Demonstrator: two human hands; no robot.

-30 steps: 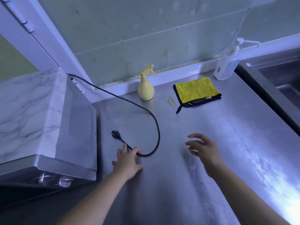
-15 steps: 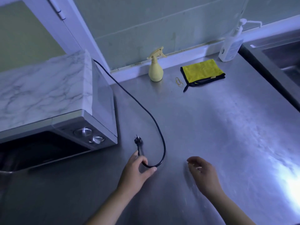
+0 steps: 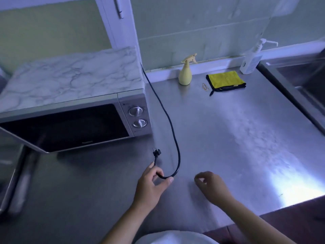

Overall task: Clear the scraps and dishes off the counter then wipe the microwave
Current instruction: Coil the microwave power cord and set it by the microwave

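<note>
By the left hand (image 3: 151, 182) the thin black power cord (image 3: 168, 120) is pinched at its bend, just in front of the silver marble-topped microwave (image 3: 70, 124). The right hand (image 3: 211, 185) is held loosely curled and empty beside it. The cord is best laid clear of the microwave before the folded yellow cloth (image 3: 225, 81), well to its right, is fetched.

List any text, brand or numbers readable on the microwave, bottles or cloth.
Nothing is legible.
Silver microwave with marble-patterned top: brand mark on door's lower edge, blurred; dial markings too small.
White pump bottle: blue label, blurred.
Yellow spray bottle, yellow black-edged cloth: no text visible.
</note>
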